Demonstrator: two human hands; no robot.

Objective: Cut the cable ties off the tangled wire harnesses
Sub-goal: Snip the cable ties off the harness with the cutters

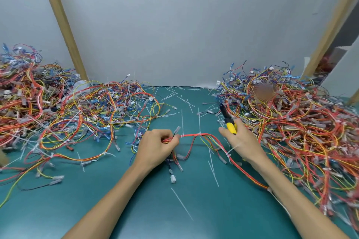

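Note:
A red, orange and yellow wire harness (191, 135) stretches across the middle of the green table between my hands. My left hand (158, 146) is shut on its left end, with connectors hanging below the fist. A white cable tie (199, 133) circles the bundle at its middle, tail pointing up; another tie (227, 155) sits lower right on the harness. My right hand (241, 143) grips yellow-handled cutters (229, 124), whose black jaws point up and away toward the right pile, apart from the harness.
Big tangled piles of harnesses lie left (58, 110) and right (291, 118). Cut white tie pieces (182, 203) are scattered over the green table (174, 209). A grey wall and slanted wooden posts (64, 27) close the back.

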